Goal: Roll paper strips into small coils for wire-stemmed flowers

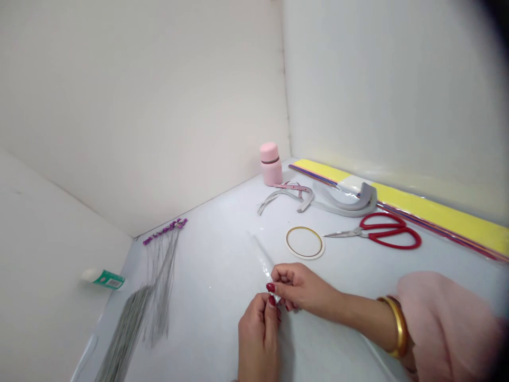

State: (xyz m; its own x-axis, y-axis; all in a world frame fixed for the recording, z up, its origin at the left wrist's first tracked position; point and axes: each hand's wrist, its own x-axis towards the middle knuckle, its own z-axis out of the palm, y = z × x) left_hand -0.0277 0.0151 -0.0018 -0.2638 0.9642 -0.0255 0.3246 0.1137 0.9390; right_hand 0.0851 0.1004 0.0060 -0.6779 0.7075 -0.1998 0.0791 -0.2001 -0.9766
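My left hand and my right hand are close together above the table, fingertips nearly touching. Both are closed in a pinch on a thin, translucent plastic strip. One end sticks out past my right fingers, up and to the left, and its tip fades against the pale tabletop. My fingers hide the part of the strip between them. Just beyond my right hand lies a roll of narrow white tape. Red-handled scissors rest to its right, their closed blades pointing at the roll.
A pink flask stands at the back, near curled grey and pink strips. Long yellow packs run along the right wall. Purple-tipped wires and a bundle of grey wires lie left, beside a green-labelled white tube.
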